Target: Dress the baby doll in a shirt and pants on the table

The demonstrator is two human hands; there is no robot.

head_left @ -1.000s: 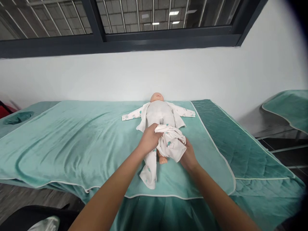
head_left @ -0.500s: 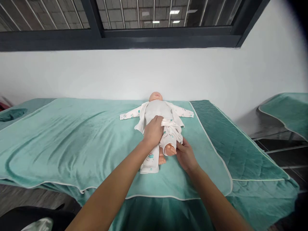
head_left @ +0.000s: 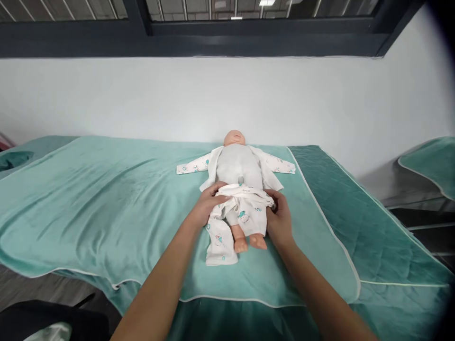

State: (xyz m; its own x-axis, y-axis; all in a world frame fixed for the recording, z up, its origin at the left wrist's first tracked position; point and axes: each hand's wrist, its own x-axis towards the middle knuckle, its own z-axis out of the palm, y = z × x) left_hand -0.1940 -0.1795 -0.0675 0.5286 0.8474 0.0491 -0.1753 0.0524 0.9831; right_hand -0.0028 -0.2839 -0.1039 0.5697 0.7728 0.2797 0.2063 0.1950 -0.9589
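A baby doll (head_left: 237,163) lies on its back on a teal blanket (head_left: 106,199), head toward the wall. It wears an open white printed top, sleeves spread to both sides. White printed trousers (head_left: 245,208) are bunched at its waist, with one leg on and both bare feet (head_left: 249,243) showing. The other trouser leg (head_left: 218,244) lies flat and empty beside the doll. My left hand (head_left: 208,204) grips the waistband on the doll's left side of the view. My right hand (head_left: 279,219) grips the waistband on the other side.
The blanket covers a long bed against a white wall, with a darker quilted cover (head_left: 355,213) at its right end. Another teal-covered bed (head_left: 432,163) stands at far right. A dark window frame (head_left: 213,42) runs above. A dark object (head_left: 53,324) sits at the lower left.
The trousers have been pulled up the doll's leg to its waist. Both hands moved from the bunched cloth and foot to the waistband sides. The doll's feet now lie flat.
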